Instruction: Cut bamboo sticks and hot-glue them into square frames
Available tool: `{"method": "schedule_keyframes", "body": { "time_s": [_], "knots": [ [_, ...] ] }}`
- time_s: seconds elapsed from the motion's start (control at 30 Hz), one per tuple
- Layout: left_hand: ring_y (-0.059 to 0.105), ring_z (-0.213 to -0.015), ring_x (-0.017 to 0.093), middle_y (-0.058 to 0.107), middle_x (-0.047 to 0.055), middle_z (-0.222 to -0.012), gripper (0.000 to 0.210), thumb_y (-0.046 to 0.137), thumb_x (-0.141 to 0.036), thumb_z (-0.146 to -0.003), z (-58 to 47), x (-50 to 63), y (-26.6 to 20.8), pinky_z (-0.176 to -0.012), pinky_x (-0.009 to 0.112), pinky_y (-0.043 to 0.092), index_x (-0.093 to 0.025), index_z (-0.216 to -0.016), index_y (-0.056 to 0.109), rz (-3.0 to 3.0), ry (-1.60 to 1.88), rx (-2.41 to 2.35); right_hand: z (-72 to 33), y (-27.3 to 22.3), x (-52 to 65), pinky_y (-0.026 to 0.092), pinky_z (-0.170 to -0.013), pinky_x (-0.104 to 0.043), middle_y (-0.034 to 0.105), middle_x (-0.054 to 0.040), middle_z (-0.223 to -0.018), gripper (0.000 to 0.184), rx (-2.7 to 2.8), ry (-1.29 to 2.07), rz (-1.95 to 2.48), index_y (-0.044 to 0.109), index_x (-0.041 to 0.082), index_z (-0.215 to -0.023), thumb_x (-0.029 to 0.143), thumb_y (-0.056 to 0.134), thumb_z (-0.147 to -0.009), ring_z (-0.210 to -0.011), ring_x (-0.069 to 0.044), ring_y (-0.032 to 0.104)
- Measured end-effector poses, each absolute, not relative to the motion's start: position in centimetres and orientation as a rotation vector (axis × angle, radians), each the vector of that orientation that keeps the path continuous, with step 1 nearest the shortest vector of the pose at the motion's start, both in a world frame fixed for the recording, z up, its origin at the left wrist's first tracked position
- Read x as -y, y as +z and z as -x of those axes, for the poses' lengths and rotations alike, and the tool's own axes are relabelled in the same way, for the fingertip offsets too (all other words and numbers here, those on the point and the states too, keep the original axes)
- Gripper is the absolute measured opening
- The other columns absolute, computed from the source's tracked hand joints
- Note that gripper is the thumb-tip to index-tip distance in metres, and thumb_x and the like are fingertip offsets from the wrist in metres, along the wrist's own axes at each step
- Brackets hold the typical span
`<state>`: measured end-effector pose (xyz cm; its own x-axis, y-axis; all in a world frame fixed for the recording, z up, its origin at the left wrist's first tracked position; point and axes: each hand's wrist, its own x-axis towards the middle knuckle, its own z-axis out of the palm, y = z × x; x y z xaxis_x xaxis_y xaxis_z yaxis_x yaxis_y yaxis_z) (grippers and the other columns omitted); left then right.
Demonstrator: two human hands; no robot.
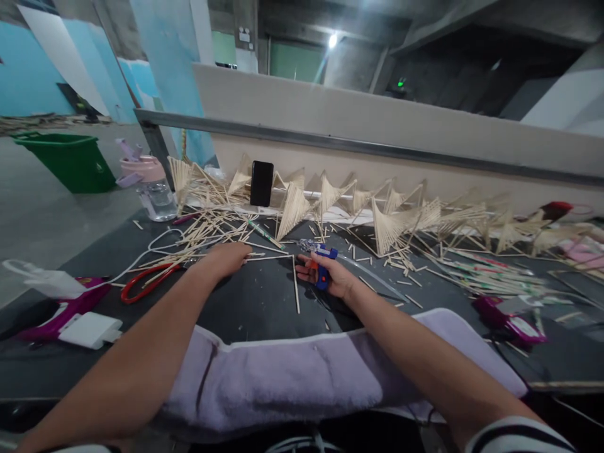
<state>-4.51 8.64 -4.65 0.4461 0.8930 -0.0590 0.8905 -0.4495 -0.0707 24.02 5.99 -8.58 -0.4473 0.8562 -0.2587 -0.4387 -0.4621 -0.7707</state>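
A pale partition (pixel 377 119) stands behind the dark tabletop (pixel 264 308), and a lavender cloth (pixel 302 371) spreads along the near edge, beneath the forearms. Across the back runs a row of fan-shaped stick structures (pixel 292 211), all beyond the two hands. To the far left, a green bin (pixel 70 163) stands on the floor. A heap of loose sticks (pixel 207 223) lies just beyond the left hand (pixel 231 258), and a clear bottle (pixel 158 196) with a pink lid stands at the back left corner. The left hand is palm down, its fingertips together, pinching the near end of a thin stick. The right hand (pixel 336 275) is curled around a blue tool (pixel 321 284), its fingers reaching past the grip towards the left. A black phone (pixel 261 184) stands upright among the structures, beyond the gap between the hands. Red handles (pixel 146 283) of a cutting tool lie to the left of the left hand. The pinched stick (pixel 271 257) runs sideways from the left fingertips to just short of the right fingers. Near its right end, a second stick (pixel 297 292) lies roughly at right angles, pointing towards the person; whether the two touch cannot be told.
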Motion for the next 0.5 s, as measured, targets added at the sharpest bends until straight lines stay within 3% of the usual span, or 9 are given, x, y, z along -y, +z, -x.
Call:
{"method": "schedule_keyframes", "body": {
  "time_s": [0.5],
  "knots": [
    [0.060, -0.090, 0.025, 0.063, 0.013, -0.099, 0.022, 0.040, -0.022, -0.082, 4.23, -8.53, -4.89, -0.069, 0.030, 0.042, -0.018, -0.088, 0.061, 2.655, 0.057, 1.651, -23.15, -7.76, -5.92, 0.053, -0.078, -0.039, 0.064, -0.0006, -0.068, 0.018, 0.915, 1.929, 0.946, 0.063, 0.016, -0.095, 0.023, 0.061, -0.078, -0.065, -0.016, 0.065]
  ]
}}
